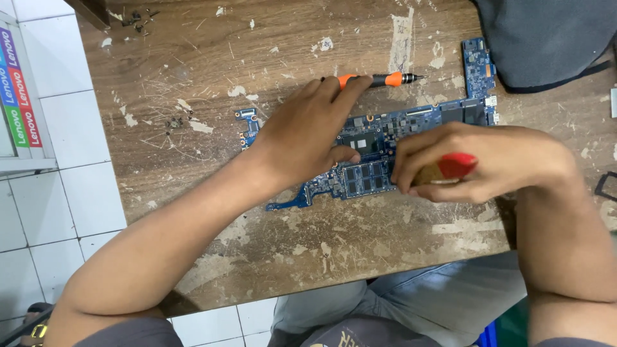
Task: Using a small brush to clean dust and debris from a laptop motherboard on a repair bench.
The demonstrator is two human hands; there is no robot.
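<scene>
A blue laptop circuit board (pixel 376 138) lies flat on a worn wooden table (pixel 212 71). My left hand (pixel 307 132) rests on the board's left part, thumb near the central chip, fingertips touching an orange and black screwdriver (pixel 380 80) that lies just beyond the board. My right hand (pixel 479 164) is closed around a tool with a red and wooden handle (pixel 450 167) and holds it down against the board's lower right area. The tool's working end is hidden under my fingers.
A dark grey bag (pixel 546 38) sits at the table's far right corner. Small screws (pixel 173 122) lie loose left of the board, and more (pixel 136 20) near the far edge. White tiled floor (pixel 71 186) shows on the left.
</scene>
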